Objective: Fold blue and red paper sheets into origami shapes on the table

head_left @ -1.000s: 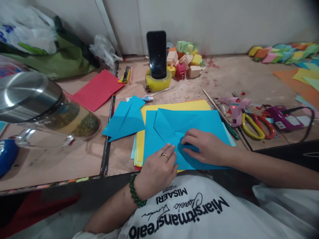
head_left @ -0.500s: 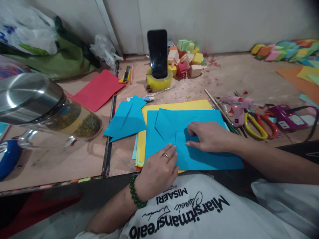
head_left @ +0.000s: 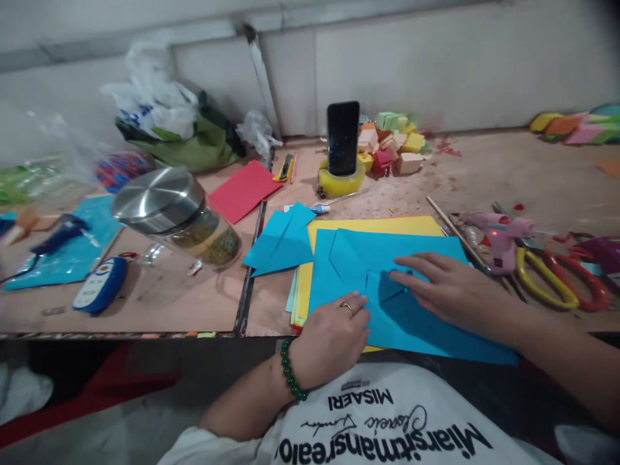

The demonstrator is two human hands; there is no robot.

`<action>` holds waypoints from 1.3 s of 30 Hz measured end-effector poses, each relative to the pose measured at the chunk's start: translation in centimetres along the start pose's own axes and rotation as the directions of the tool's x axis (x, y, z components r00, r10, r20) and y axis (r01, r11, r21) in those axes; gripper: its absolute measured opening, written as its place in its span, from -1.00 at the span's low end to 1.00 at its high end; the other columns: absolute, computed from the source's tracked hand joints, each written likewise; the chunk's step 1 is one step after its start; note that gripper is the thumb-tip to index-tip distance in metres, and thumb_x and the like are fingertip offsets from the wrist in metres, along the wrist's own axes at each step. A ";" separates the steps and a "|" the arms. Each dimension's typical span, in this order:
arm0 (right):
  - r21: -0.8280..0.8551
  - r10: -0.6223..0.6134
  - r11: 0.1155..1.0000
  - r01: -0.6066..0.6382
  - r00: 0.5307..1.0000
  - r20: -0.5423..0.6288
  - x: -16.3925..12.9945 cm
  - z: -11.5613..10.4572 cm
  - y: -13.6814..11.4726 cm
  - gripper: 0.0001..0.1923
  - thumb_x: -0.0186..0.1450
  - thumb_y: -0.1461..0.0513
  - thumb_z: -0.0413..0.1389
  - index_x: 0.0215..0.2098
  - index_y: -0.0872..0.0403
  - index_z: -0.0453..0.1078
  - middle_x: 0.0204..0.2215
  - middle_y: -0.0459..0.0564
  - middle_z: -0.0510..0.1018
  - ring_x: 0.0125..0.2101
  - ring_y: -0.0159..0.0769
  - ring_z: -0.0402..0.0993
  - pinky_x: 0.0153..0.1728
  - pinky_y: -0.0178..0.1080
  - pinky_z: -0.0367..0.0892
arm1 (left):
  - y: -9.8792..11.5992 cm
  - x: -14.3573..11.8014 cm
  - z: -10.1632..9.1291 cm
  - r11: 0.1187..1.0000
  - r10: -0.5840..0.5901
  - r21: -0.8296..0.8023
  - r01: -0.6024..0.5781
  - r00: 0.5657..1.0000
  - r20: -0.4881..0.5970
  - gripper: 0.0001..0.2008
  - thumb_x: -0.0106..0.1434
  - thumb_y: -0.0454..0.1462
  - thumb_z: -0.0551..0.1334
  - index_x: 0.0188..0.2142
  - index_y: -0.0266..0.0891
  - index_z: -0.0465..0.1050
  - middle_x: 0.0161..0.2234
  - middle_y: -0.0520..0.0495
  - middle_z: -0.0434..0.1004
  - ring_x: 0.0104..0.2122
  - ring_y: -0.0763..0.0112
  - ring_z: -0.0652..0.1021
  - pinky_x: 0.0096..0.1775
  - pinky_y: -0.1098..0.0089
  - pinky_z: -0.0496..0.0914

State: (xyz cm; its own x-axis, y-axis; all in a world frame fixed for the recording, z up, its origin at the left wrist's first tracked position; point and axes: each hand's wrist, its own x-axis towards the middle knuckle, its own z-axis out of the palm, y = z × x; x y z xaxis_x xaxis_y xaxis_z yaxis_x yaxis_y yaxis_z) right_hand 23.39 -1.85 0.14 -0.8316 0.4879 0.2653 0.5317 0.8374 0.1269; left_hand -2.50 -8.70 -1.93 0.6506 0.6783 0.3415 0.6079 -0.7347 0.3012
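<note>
1. Blue paper sheet (head_left: 416,323) lay on a yellow sheet (head_left: 378,225) at the table's (head_left: 194,310) near edge — head view.
2. Left hand (head_left: 334,336) rested curled on the sheet's near-left part, gripping nothing.
3. Right hand (head_left: 455,290) pressed flat, fingers (head_left: 411,278) extended on a folded flap — nothing grasped.
4. Glue gun (head_left: 498,236) and scissors (head_left: 557,278) lay to the right; a glass jar (head_left: 179,219) stood to the left.

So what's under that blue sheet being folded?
A yellow sheet lies directly under the blue sheet, atop a thin stack of coloured papers whose edges peek out at left. Anything further beneath is covered.
</note>
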 end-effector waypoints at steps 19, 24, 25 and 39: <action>-0.009 -0.031 0.999 0.031 0.999 0.031 1.3 -0.4 -4.3 -0.87 0.30 0.38 0.07 -0.37 0.11 0.42 -0.38 0.04 0.56 -0.33 -0.21 0.39 -0.33 -0.21 0.24 | -1.0 1.8 0.1 0.916 -0.030 0.400 0.023 1.000 0.009 -0.88 0.28 -0.46 0.16 -0.31 -0.28 0.44 -0.35 -0.11 0.54 -0.41 0.29 0.47 -0.46 0.32 0.40; 0.096 -0.109 0.989 0.112 0.993 -0.044 0.7 0.5 -3.7 -0.78 0.35 0.38 -0.03 -0.38 0.12 0.41 -0.30 0.10 0.60 -0.28 -0.23 0.45 -0.29 -0.21 0.34 | -1.9 1.4 -0.2 0.950 -0.008 0.311 0.020 0.999 -0.040 -0.77 0.27 -0.49 0.12 -0.14 -0.30 0.47 -0.16 -0.17 0.58 -0.24 0.26 0.53 -0.21 0.26 0.50; 0.114 -0.104 0.987 0.109 0.993 -0.047 0.8 0.5 -4.1 -0.76 0.36 0.38 -0.05 -0.37 0.11 0.41 -0.30 0.10 0.60 -0.28 -0.24 0.46 -0.29 -0.22 0.35 | -1.9 1.4 -0.1 0.952 -0.003 0.305 0.019 0.999 -0.054 -0.76 0.27 -0.48 0.12 -0.12 -0.32 0.47 -0.14 -0.20 0.57 -0.20 0.23 0.53 -0.17 0.23 0.50; 0.415 -0.130 0.909 0.045 0.976 0.178 1.3 0.2 -1.8 -0.69 0.35 0.37 -0.06 -0.16 0.10 0.52 -0.19 0.12 0.61 -0.17 -0.19 0.48 -0.22 -0.17 0.42 | -1.3 -0.1 -1.3 0.989 -0.030 0.147 0.029 1.000 0.002 -0.69 0.27 -0.39 0.09 -0.04 -0.29 0.49 -0.01 -0.28 0.52 -0.01 0.04 0.50 -0.02 -0.05 0.46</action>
State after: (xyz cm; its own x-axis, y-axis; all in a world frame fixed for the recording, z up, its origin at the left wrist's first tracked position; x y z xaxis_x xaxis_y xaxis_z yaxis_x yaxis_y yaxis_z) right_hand 21.31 -2.71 0.07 -0.9087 0.4110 0.0726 0.3790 0.8854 -0.2693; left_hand -3.94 -7.83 -1.23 0.6330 0.6999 0.3309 0.6869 -0.7049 0.1770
